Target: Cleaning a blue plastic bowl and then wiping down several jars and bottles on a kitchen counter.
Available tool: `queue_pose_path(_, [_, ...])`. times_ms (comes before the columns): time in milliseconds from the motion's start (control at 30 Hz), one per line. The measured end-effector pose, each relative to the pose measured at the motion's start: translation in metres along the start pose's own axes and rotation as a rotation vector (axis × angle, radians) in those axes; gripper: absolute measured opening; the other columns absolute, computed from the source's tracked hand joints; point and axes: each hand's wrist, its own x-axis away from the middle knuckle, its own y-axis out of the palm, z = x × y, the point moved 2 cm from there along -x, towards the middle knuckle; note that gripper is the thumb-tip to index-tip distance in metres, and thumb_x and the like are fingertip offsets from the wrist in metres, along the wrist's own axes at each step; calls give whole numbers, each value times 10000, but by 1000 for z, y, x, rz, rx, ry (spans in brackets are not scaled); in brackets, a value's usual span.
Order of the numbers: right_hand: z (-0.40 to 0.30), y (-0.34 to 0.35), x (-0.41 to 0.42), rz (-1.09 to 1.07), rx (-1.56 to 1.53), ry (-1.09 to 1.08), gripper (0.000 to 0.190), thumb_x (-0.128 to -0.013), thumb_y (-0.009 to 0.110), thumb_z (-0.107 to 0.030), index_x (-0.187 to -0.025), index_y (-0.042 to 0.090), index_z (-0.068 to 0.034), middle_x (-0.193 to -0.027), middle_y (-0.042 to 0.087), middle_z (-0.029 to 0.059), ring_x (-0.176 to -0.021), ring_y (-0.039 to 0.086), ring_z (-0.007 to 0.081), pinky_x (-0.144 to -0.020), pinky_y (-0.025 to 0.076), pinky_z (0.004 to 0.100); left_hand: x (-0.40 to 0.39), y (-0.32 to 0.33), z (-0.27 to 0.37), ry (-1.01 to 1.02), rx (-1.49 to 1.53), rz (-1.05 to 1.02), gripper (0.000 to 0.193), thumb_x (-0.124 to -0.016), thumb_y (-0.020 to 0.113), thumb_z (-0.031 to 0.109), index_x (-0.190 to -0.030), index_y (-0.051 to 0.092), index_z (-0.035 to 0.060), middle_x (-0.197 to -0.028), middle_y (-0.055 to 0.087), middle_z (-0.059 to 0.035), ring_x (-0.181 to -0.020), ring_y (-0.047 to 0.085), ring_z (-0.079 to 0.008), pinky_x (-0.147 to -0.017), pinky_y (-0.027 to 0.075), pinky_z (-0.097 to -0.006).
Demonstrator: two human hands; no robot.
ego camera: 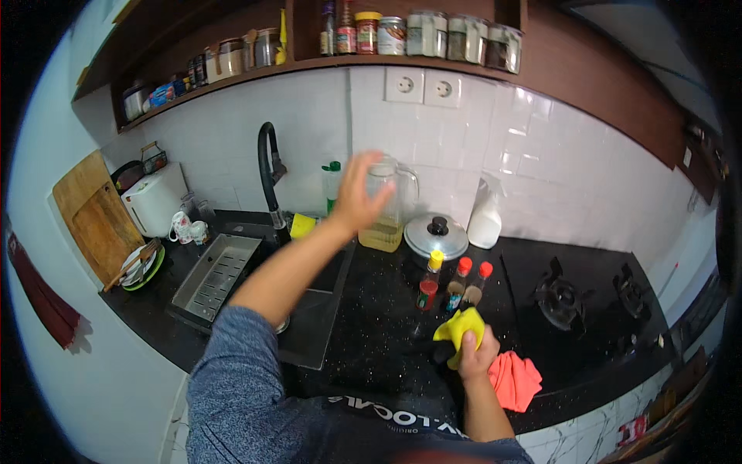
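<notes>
My left hand [364, 194] is raised with thumb and fingers apart, in front of a clear pitcher [382, 235] part filled with pale yellow liquid. It hides much of the pitcher's upper part, and I cannot tell whether it touches the glass. A yellow cloth [464, 332] is bunched in my right hand [480, 354], low over the black countertop [371, 330]. Something dark [443, 351] shows beside the cloth, too unclear to name. Just behind stand a yellow-capped bottle of red sauce [428, 287] and two red-capped bottles [457, 285]. A coral cloth [515, 381] lies crumpled beside my right wrist.
A lidded metal pot [436, 236] and a white spray bottle [486, 220] stand by the tiled wall. At left are a black sink [316, 336], a tall faucet [268, 168] and a slotted tray [214, 278]. A gas hob [562, 301] lies right. The spice shelf [406, 60] overhangs the back.
</notes>
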Motion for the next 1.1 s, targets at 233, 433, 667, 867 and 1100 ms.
queue_pose_path(233, [4, 7, -3, -164, 120, -322, 173, -734, 606, -155, -778, 549, 1, -605, 521, 127, -492, 508, 279, -459, 396, 345, -190, -42, -92, 22, -270, 234, 485, -769, 603, 238, -1155, 431, -1, -1121, 503, -198, -1051, 488, -319, -889, 386, -364])
queue_pose_path(433, [6, 8, -5, -183, 96, -289, 178, -735, 611, -162, -785, 563, 2, -606, 532, 125, -483, 512, 267, -459, 402, 331, -233, -27, -132, -371, -250, 37, 683, -747, 601, 279, -1269, 278, -22, -1169, 467, -257, -1062, 482, -368, -893, 397, -389])
queue_pose_path(667, [7, 4, -7, -133, 120, -263, 182, -730, 615, -169, -770, 568, 2, -607, 548, 111, -489, 531, 252, -464, 419, 319, -239, -5, -147, -636, -587, -8, 717, -715, 611, 314, -1259, 279, -13, -1127, 535, -191, -1042, 525, -313, -888, 391, -399])
queue_pose_path(867, [3, 6, 3, -157, 62, -218, 281, -750, 606, -209, -905, 550, 19, -727, 589, 138, -595, 579, 267, -557, 462, 333, -235, -21, -160, -497, -491, 142, 606, -687, 634, 301, -1161, 391, 12, -1038, 565, -194, -1000, 534, -325, -835, 417, -396])
queue_pose_path(1100, [6, 11, 6, -148, -8, -42, 373, -829, 490, -197, -1137, 462, 12, -1003, 510, 199, -885, 521, 330, -792, 413, 374, -137, -47, -73, -450, 604, 100, 399, -696, 558, 162, -1045, 433, 13, -879, 533, -61, -783, 536, -158, -725, 434, -285])
